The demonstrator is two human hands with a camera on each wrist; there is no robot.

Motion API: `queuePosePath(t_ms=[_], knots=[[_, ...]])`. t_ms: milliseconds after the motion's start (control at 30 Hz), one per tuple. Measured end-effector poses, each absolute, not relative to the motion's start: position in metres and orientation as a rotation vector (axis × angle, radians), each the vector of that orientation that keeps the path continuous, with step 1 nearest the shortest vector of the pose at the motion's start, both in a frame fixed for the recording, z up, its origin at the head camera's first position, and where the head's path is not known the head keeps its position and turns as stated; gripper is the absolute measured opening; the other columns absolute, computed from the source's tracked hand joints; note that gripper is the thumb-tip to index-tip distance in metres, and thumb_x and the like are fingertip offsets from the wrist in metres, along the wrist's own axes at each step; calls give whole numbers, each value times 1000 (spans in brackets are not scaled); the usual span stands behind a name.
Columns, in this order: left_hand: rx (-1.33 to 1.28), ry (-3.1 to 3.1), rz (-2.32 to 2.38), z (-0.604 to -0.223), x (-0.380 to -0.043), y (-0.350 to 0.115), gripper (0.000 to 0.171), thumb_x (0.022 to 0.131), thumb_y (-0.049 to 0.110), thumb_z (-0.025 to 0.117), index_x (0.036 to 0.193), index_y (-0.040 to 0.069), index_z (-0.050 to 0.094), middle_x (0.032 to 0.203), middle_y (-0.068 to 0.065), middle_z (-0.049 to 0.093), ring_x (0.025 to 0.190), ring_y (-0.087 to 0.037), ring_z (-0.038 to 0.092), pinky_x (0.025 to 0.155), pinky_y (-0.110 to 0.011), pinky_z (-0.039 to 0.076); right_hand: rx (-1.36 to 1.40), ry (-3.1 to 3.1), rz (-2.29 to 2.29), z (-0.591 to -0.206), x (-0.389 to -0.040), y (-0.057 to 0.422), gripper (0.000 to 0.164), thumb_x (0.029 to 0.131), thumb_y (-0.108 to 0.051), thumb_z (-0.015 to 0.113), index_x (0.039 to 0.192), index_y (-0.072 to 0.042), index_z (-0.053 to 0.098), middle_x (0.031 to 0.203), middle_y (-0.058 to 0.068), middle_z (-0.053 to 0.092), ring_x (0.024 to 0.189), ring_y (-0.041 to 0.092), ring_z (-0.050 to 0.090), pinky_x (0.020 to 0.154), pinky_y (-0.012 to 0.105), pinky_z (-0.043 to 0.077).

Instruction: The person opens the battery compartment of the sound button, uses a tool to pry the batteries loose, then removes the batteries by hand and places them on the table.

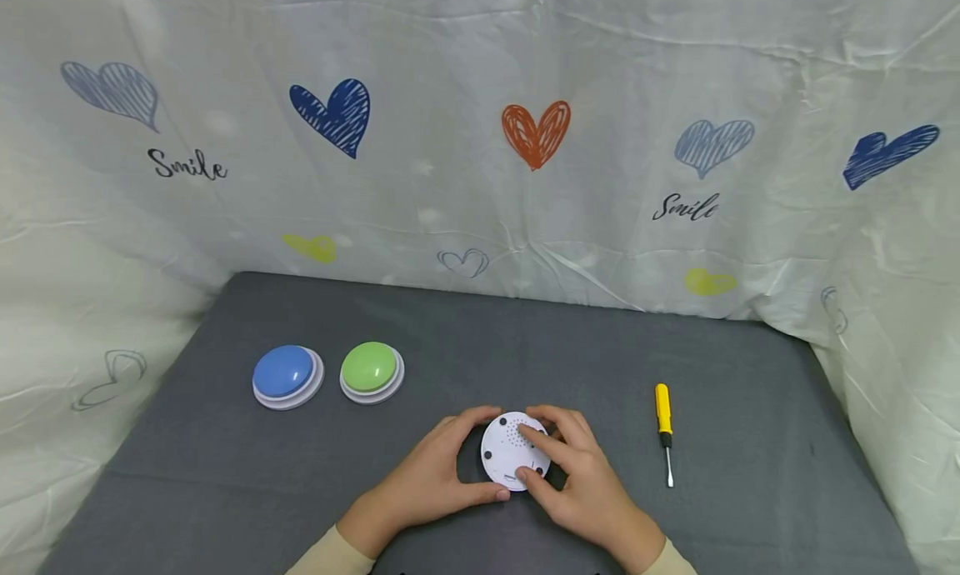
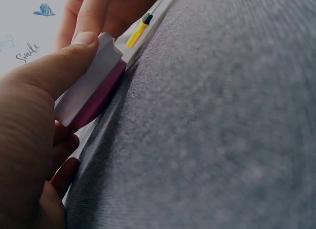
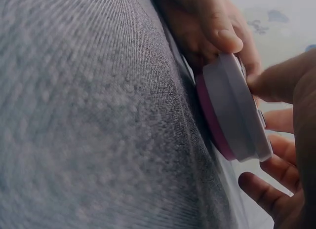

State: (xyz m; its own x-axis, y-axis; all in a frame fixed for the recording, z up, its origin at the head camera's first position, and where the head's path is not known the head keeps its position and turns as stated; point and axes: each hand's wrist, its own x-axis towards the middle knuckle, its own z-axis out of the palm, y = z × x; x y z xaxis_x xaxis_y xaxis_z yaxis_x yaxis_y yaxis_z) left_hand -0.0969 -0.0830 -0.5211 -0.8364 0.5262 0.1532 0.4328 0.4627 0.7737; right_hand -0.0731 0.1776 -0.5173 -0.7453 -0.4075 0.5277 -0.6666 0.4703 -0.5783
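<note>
A round push-button buzzer (image 1: 510, 462) lies turned over, its white underside up, with speaker holes and small black feet. In the right wrist view its pink dome (image 3: 215, 120) faces down close to the cloth. My left hand (image 1: 438, 471) grips the buzzer's rim from the left, thumb at the near edge and fingers at the far edge. My right hand (image 1: 581, 475) reaches over from the right, its thumb and a fingertip touching the underside. Other fingers of this hand hang loosely near the rim in the right wrist view.
To the left stand a blue-domed buzzer (image 1: 283, 372) and a green-domed buzzer (image 1: 369, 368) on white bases. A yellow-handled screwdriver (image 1: 663, 408) lies at the right, blade pointing nearer me. Behind the dark grey tabletop (image 1: 750, 408) hangs a white curtain (image 1: 435, 183) printed with hearts.
</note>
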Motion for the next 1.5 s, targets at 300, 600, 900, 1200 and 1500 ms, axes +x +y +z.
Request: queuePosePath(t_ms=[300,600,900,1200,1500], knots=[[938,2601,1353,-525,-98,-81,95,82,56,93,161,20,55,152,11,59,129,-17,59,105,-51,52,963,-2467,962,-514,-70,176,49,93,-25,88,137,-10,75,142,8,60,125,25,55,98,41,54],[925,2584,1409,-528,-98,-80,98,74,55,98,155,19,57,149,14,58,132,-15,58,107,-50,52,1021,-2402,756,-505,-66,169,32,93,-23,82,124,-15,80,139,8,66,127,29,64,100,52,57],[864,2613,1391,-526,-94,-80,96,73,52,99,155,27,55,149,7,63,123,-15,61,100,-46,55,1023,-2374,628,-502,-63,164,25,93,-21,82,118,-16,82,137,10,72,128,34,68,94,51,62],[877,2624,1387,-523,-95,-80,97,74,51,99,156,23,57,150,7,63,123,-15,61,101,-45,55,1013,-2356,624,-499,-64,164,21,88,-15,84,109,-14,82,134,10,74,126,34,70,91,50,62],[861,2616,1396,-524,-96,-80,97,73,49,100,156,22,58,150,8,64,125,-16,60,103,-47,54,1066,-2348,505,-497,-63,163,24,85,-12,84,109,-12,82,132,11,76,121,31,73,88,47,63]])
